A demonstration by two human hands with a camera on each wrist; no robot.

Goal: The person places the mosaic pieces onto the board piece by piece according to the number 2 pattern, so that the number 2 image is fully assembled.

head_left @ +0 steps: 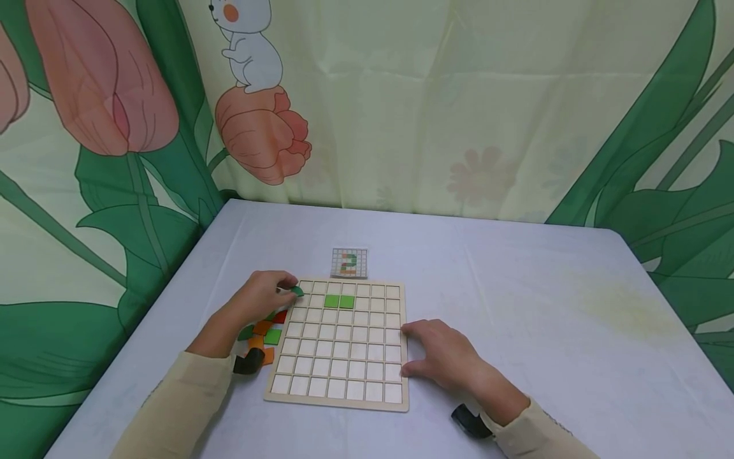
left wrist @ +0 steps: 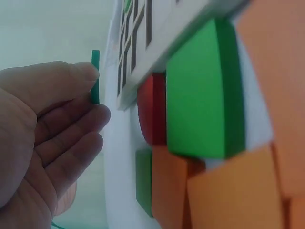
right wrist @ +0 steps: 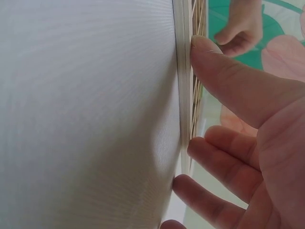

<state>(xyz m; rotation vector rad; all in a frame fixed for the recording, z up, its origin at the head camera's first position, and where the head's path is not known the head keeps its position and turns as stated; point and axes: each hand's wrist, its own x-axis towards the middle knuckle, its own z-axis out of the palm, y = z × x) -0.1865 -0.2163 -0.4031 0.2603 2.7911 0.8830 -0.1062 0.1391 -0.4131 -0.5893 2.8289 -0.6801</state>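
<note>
My left hand [head_left: 262, 298] pinches a dark green tile [head_left: 297, 291] between thumb and fingers at the upper left corner of the wooden grid board [head_left: 338, 405]. In the left wrist view that green tile [left wrist: 96, 76] stands on edge, seen as a thin strip. Two light green square tiles [head_left: 339, 301] sit side by side in the board's second row. My right hand [head_left: 444, 354] touches the board's right edge with thumb and fingertips; in the right wrist view the thumb [right wrist: 224, 76] rests at the wooden rim [right wrist: 183, 71].
Loose orange, green and red tiles [head_left: 272, 336] lie left of the board, partly under my left forearm. Behind the board is a small card [head_left: 349, 262] with a coloured pattern on a grid. A white cloth [head_left: 516, 287] covers the table; a printed curtain [head_left: 401, 115] hangs behind.
</note>
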